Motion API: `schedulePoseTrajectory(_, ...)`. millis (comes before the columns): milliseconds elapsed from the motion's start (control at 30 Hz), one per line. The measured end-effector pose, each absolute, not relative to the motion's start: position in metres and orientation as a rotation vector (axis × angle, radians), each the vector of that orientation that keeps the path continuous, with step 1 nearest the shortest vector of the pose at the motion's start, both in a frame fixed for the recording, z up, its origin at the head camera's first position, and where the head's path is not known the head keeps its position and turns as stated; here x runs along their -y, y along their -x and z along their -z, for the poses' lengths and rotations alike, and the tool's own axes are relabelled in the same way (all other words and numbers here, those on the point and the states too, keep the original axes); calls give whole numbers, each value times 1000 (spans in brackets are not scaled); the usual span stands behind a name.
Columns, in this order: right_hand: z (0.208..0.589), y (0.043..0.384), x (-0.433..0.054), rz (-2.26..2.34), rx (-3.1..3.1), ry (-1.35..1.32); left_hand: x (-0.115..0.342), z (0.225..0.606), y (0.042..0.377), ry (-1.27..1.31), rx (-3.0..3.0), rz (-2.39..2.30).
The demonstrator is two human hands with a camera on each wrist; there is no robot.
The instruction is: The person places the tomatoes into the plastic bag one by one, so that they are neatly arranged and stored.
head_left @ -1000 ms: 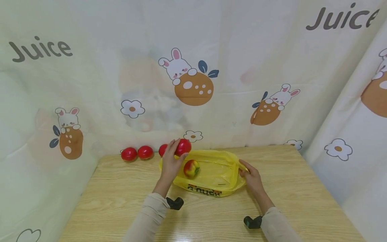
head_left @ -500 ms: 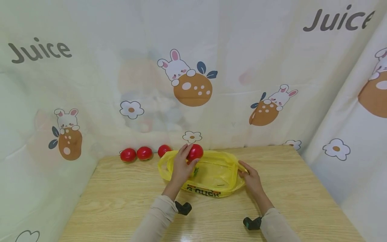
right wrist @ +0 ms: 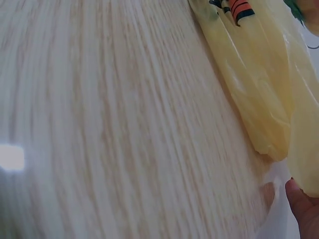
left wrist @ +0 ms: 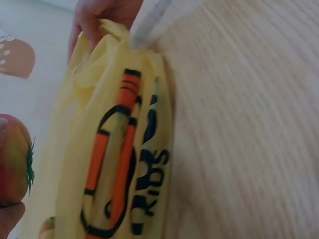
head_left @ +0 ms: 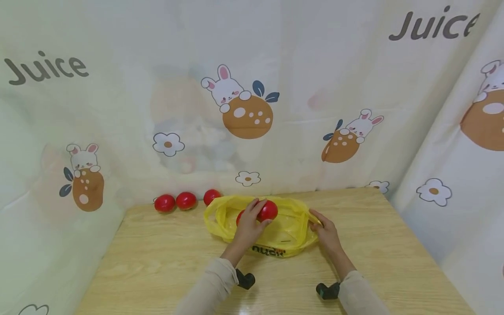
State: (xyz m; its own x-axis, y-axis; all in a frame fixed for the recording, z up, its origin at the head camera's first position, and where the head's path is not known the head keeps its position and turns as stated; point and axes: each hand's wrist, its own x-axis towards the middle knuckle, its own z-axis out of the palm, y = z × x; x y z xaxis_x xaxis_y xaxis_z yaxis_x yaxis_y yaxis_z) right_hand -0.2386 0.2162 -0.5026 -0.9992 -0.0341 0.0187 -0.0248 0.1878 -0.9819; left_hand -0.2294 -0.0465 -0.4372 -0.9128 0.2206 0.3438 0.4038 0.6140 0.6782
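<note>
My left hand (head_left: 248, 226) grips a round red fruit (head_left: 269, 211) over the mouth of a yellow plastic bag (head_left: 283, 232). In the left wrist view this fruit (left wrist: 14, 164) shows red and yellow skin and a green leafy top, with the thumb at its lower side. Inside the bag another red fruit (head_left: 238, 217) lies mostly hidden behind the left hand. At the bag's right end, my right hand (head_left: 327, 232) pinches the rim, holding the mouth wide. The right wrist view catches only part of that hand (right wrist: 304, 206) beside the plastic.
Several red fruits stand along the table's back edge: one at the far left (head_left: 164, 203), one next to it (head_left: 186, 201) and one by the bag (head_left: 212, 197). A printed curtain (head_left: 299, 153) rises behind the wooden table (head_left: 157, 262). Black wrist mounts (head_left: 328, 291) sit under both wrists.
My left hand has carried the red fruit rightward and down, from above the bag's left back rim to over its opening. The right hand keeps its hold on the rim.
</note>
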Motion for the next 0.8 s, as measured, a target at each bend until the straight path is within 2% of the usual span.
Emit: schedulePoseTrajectory(800,505,234,-222,1979,-2420,62,34,470,231,801,2754,885)
